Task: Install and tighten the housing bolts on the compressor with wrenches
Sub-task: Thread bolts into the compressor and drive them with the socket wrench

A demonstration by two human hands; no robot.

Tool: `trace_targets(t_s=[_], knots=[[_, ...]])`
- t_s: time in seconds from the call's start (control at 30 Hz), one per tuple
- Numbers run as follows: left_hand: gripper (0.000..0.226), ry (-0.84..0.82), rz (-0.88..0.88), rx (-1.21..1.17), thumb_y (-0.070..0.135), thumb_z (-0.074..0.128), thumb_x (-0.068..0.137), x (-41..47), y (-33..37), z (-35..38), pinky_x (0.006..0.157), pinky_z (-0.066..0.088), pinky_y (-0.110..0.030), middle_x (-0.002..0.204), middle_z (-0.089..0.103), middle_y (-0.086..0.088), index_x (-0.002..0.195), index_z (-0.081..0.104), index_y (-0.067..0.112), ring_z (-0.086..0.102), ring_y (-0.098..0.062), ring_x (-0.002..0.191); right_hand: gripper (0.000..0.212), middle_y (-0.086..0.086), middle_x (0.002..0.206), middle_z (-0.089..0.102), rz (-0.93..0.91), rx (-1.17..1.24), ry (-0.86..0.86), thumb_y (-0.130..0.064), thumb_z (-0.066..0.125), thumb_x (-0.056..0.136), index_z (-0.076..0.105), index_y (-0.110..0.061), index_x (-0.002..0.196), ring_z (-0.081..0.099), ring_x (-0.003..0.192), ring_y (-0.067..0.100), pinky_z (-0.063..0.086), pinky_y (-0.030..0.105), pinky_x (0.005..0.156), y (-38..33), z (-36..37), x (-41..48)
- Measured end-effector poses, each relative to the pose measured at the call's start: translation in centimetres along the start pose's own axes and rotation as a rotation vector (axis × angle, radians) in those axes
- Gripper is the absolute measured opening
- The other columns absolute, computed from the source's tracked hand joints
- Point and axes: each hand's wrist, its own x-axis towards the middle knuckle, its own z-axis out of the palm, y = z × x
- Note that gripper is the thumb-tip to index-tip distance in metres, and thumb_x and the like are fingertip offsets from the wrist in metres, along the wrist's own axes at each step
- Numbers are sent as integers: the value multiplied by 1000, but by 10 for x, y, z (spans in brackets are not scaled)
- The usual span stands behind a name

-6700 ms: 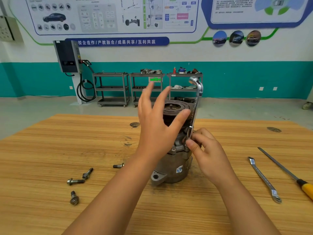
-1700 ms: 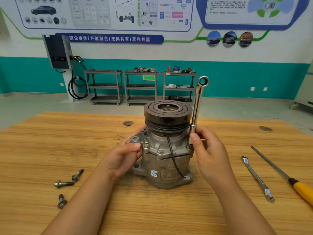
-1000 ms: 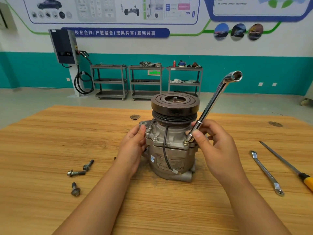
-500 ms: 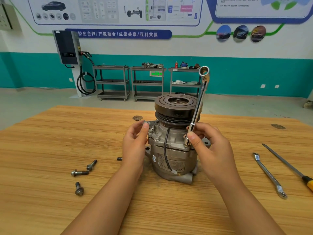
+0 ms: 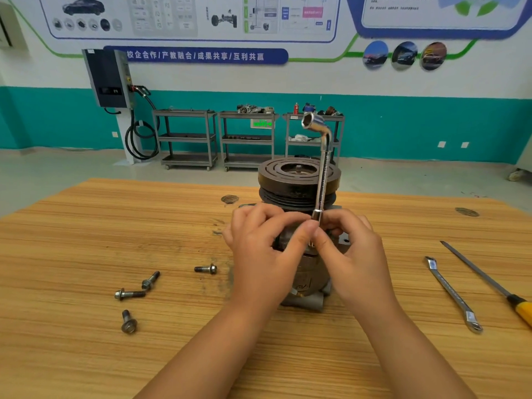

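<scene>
- One grey cast-metal compressor with a black pulley [image 5: 288, 182] stands upright mid-way across the wooden table [image 5: 86, 226], its housing within easy reach.
- One chrome L-shaped socket wrench [image 5: 322, 180] stands vertical; the fingers of the left hand [image 5: 259, 249] and right hand [image 5: 354, 254] pinch its lower end, probably seating it on a bolt.
- Four loose steel bolts [image 5: 205, 268] wait at the left; one flat steel wrench [image 5: 450, 293] and one yellow-handled screwdriver [image 5: 483, 279] lie at the right.
</scene>
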Motion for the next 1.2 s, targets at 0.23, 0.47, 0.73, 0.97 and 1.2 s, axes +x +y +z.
trace_targets(t_s=[0.23, 0.47, 0.73, 0.97, 1.2], knots=[[13, -75, -197, -106, 60, 62, 69, 4, 11, 2, 84, 41, -49, 65, 50, 15, 70, 66, 47, 45, -5, 85, 14, -26, 90, 52, 17, -20, 76, -39, 57, 75, 51, -27, 72, 47, 84, 4, 42, 54, 85, 0, 5, -1], [21, -82, -216, -122, 48, 65, 75, 7, 14, 3, 82, 40, -55, 61, 49, 7, 69, 74, 30, 46, -10, 78, 8, -20, 78, 58, -16, -91, 61, -46, 60, 79, 52, -46, 77, 46, 93, 0, 27, 25, 86, 1, 1, -3], [16, -92, -179, -111, 45, 62, 80, 5, 12, 2, 80, 40, -52, 59, 49, 7, 74, 74, 35, 48, -10, 73, 9, -13, 88, 47, 9, -160, -58, -35, 62, 79, 58, -42, 77, 41, 97, 8, 20, 27, 82, 7, -4, 0], [14, -122, -226, -56, 53, 70, 75, 3, 13, 4, 81, 30, -34, 60, 43, 11, 76, 71, 39, 46, -6, 77, 9, -14, 78, 48, 45, -71, -1, -33, 59, 73, 52, -34, 67, 50, 85, 4, 41, 52, 86, 4, 1, -2], [9, -148, -266, -107, 46, 72, 75, 6, 13, 3, 84, 39, -46, 63, 51, 7, 74, 73, 37, 47, -9, 79, 16, -12, 76, 45, 52, -81, 45, -29, 61, 75, 48, -28, 66, 48, 80, 10, 42, 53, 82, 3, 7, -4]])
